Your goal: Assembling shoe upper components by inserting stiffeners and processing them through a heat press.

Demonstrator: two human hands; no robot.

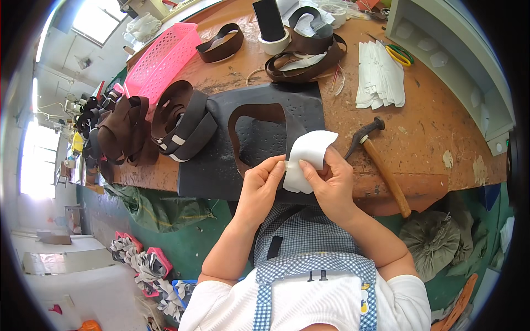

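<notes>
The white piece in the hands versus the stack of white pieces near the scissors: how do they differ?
The white piece is single, held by both the left hand and right hand at the bench's near edge; the stack of white pieces lies untouched farther back, beside the scissors. The held piece is curved and lifted over the brown leather cutout; the stacked ones lie flat, fanned out. Both are white, thin and similar in shape.
</notes>
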